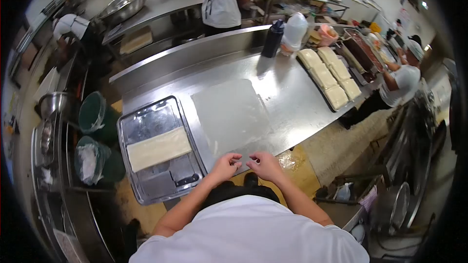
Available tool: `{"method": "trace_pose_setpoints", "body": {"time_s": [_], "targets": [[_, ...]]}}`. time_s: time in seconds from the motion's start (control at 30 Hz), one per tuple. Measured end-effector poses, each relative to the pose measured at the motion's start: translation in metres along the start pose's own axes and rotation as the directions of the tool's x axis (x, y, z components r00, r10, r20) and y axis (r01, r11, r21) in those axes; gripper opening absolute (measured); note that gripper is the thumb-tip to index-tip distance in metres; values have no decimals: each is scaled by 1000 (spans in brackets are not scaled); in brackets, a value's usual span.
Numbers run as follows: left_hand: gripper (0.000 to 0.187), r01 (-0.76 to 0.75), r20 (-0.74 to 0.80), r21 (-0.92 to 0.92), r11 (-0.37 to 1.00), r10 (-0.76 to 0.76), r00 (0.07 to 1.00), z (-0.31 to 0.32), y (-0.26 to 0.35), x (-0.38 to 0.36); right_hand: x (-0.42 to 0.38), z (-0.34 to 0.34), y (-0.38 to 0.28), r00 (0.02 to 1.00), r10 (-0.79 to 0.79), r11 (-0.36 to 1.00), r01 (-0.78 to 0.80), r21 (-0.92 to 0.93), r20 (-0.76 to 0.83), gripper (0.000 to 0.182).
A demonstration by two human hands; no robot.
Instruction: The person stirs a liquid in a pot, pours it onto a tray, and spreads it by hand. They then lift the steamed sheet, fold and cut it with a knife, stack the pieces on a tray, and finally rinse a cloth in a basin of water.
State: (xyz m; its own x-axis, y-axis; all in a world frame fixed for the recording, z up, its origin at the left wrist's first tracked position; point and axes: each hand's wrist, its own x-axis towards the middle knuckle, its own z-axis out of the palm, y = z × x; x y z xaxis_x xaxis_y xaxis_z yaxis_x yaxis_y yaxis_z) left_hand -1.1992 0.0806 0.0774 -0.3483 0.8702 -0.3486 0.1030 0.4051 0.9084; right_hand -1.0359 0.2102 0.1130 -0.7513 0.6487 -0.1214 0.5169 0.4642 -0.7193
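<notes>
Though the left hand [225, 167] and right hand [265, 166] hover loosely curled, apparently empty, a low sweep could crease the pale square sheet [231, 114], flat on the steel desk [292, 112] just beyond, or jolt the rectangular metal tray [151, 122] at left.

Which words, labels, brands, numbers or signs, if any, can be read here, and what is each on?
None can be read.
Dark bottle and white bottle: no legible text.
Tray by the dough: no lettering visible.
Small green light, upper right: possibly a sign, too small and blurred to tell.
</notes>
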Motion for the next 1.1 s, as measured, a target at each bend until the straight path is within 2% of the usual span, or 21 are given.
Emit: {"method": "trace_pose_setpoints", "body": {"time_s": [0.1,0.2,0.27,0.3,0.33,0.37,0.4,0.43,0.53,0.57,0.6,0.63,0.67,0.73,0.77,0.83,0.93,1.03,1.1], "targets": [[34,-29,-102,23,999,31,994,20,-3,4,9,-29,13,950,219,964,-175,-202,223,39],[33,98,-78,83,992,-91,993,29,10,8,12,-44,55,949,199,973,-160,-169,246,39],[34,101,-119,108,989,-88,989,36,8,16,8,-37,98,999,-29,999,29,-46,-13,36],[35,98,-132,121,988,-81,988,38,9,19,6,-41,101,979,-125,992,127,-4,-159,37],[30,69,-197,148,987,-39,980,39,11,23,6,-50,105,973,-151,988,152,-5,-174,36],[29,114,-209,194,974,-72,975,38,13,27,9,-62,108,1000,1,998,-2,-58,-14,36],[29,155,-224,239,959,-101,969,31,25,29,14,-81,99,978,162,980,-144,-136,132,38],[29,195,-238,284,939,-128,963,22,33,33,19,-93,97,910,325,935,-268,-234,258,41],[34,202,-310,383,902,-80,947,-15,17,61,36,-99,130,849,461,864,-362,-350,259,46],[37,210,-331,412,887,-69,941,-32,14,72,37,-99,142,935,339,898,-290,-330,100,42],[40,225,-433,469,854,1,901,-49,5,86,34,-99,152,977,204,921,-214,-326,-65,38],[44,245,-521,520,818,77,850,-67,-5,101,30,-98,166,972,60,931,-137,-339,-228,35],[46,269,-527,529,805,63,847,-92,-12,117,35,-86,200,909,-72,931,-87,-356,-410,26],[45,331,-549,506,796,1,836,-136,-2,148,38,-109,208,888,225,909,-340,-243,-402,24],[43,373,-560,476,796,-52,827,-154,10,159,38,-120,212,845,370,866,-464,-188,-386,23],[38,318,-559,500,805,19,829,-188,2,193,36,-135,243,685,564,686,-700,-200,-462,17],[36,297,-561,564,770,94,823,-217,-3,234,5,-145,287,611,592,613,-765,-197,-526,25],[32,299,-533,598,743,90,841,-233,-16,263,-35,-130,333,572,501,543,-792,-279,-649,35],[31,322,-499,619,716,42,866,-242,-23,277,-39,-146,326,549,636,587,-800,-121,-542,39]]}}
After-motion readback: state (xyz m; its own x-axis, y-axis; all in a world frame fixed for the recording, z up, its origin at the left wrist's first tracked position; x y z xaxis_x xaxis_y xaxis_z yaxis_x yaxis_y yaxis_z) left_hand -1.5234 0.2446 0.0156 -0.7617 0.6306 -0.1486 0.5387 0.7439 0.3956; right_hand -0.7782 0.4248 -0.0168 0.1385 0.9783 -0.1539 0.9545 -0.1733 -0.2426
